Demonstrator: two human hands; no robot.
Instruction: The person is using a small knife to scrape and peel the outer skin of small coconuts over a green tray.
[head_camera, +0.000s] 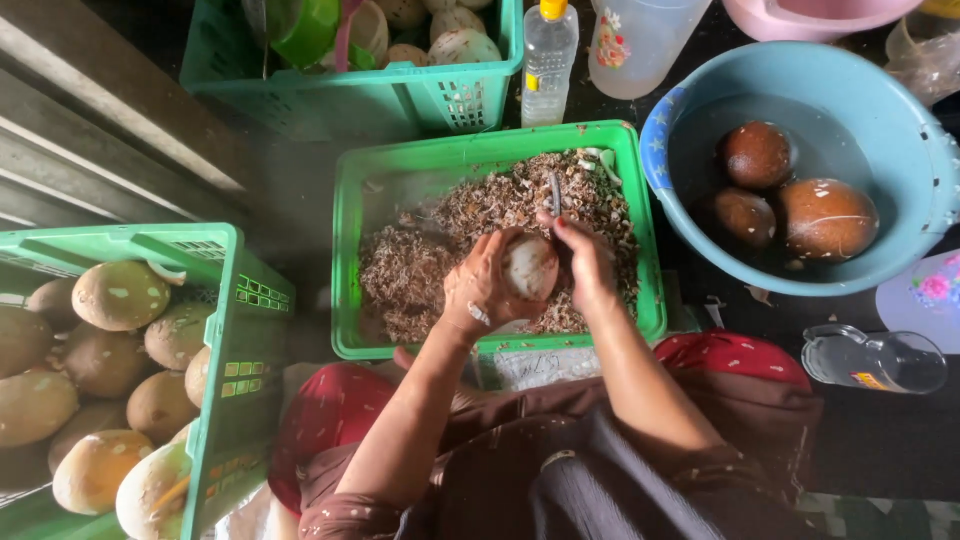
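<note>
My left hand (480, 285) cups a pale, partly peeled coconut (530, 266) over a green tray (350, 230) full of brown shavings (420, 260). My right hand (585, 262) grips a dark-handled peeler (555, 192), its handle pointing up and away, with the working end against the coconut's right side. Both hands meet at the coconut above the middle of the tray.
A green crate (225, 330) of tan peeled coconuts stands at left. A blue basin (900, 130) of water with three brown coconuts sits at right. Behind are a green basket (400, 100), a clear bottle (549, 60), a plastic jug (635, 45). A clear jug (875, 360) lies at right.
</note>
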